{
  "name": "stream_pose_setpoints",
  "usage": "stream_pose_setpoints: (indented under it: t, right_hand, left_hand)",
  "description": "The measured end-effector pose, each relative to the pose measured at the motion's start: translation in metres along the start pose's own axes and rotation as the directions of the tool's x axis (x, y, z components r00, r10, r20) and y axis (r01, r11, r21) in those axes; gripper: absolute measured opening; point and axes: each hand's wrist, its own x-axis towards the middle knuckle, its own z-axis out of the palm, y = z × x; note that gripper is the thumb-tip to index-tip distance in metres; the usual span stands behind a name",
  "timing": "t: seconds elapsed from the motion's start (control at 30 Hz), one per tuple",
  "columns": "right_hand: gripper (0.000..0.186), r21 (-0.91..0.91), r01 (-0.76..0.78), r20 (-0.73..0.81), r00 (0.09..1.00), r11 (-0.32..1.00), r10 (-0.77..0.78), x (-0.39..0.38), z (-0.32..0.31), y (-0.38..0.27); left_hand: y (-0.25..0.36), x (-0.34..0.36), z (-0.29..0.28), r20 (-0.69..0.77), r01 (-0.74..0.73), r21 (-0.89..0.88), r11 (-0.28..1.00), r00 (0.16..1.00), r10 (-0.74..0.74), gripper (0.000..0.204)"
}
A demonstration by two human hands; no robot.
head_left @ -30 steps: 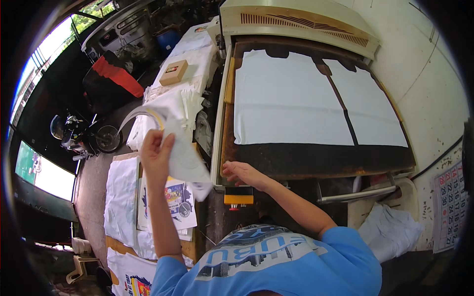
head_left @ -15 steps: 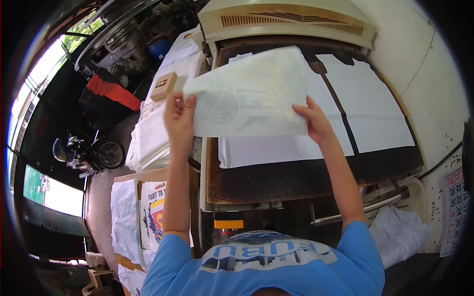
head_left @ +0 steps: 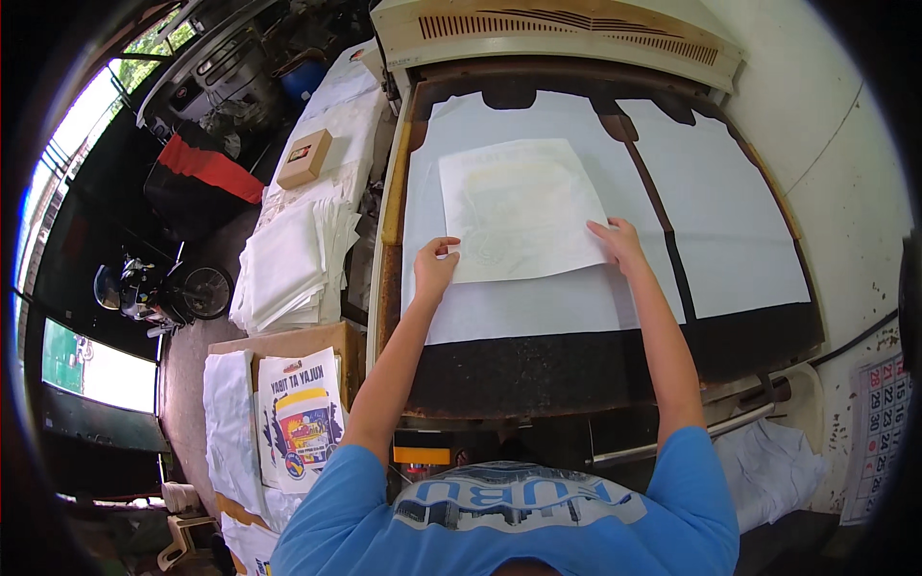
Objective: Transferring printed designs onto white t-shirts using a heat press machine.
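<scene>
A white transfer paper sheet [head_left: 523, 202], its print showing faintly through from the other side, lies on or just above a white shirt-shaped fabric panel [head_left: 538, 312]. My left hand [head_left: 438, 266] pinches the sheet's near left corner between thumb and fingers. At its near right corner my right hand [head_left: 619, 244] grips the edge the same way. The panel is spread over the dark bed [head_left: 538, 370] of a large heat press. To its right, a second white fabric panel [head_left: 730, 211] lies flat on the same bed, with a dark strip between the two.
Behind the bed rises the press's cream housing [head_left: 567, 29] with vents. On the left stand a stack of white sheets [head_left: 288, 264], a small cardboard box [head_left: 305, 158] and colourfully printed sheets [head_left: 303, 413]. A metal bar [head_left: 663, 444] runs along the front right, near crumpled white cloth [head_left: 768, 470].
Both hands have lowered the paper sheet from a raised, tilted position down to the left fabric panel. More of that panel now shows around the sheet.
</scene>
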Motion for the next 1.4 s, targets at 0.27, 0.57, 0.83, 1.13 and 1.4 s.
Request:
stream_pose_setpoints:
  t: [0.27,0.57,0.83,1.13,1.4]
  right_hand:
    - [0.031,-0.106,-0.044,0.123,0.991,0.993,0.057,0.004,-0.037,0.023]
    - [0.022,-0.498,0.239,-0.205,0.902,0.834,-0.381,0.073,-0.007,0.014]
    - [0.022,-0.592,0.174,-0.235,0.897,0.787,-0.375,0.087,0.007,0.009]
    - [0.022,-0.583,0.198,-0.202,0.904,0.788,-0.376,0.093,0.010,0.015]
    - [0.022,-0.612,0.170,-0.196,0.913,0.772,-0.357,0.101,0.010,0.017]
  left_hand:
    - [0.006,-0.004,-0.004,0.065,-0.008,0.196,0.980,0.998,-0.005,0.027]
    - [0.008,0.081,0.035,-0.123,-0.049,0.236,0.970,0.989,0.080,0.021]
    - [0.007,0.096,0.041,-0.139,-0.090,0.358,0.929,0.979,0.148,0.020]
    - [0.001,0.100,0.041,-0.154,-0.102,0.382,0.918,0.973,0.172,0.019]
    - [0.000,0.102,0.041,-0.147,-0.103,0.389,0.915,0.974,0.173,0.019]
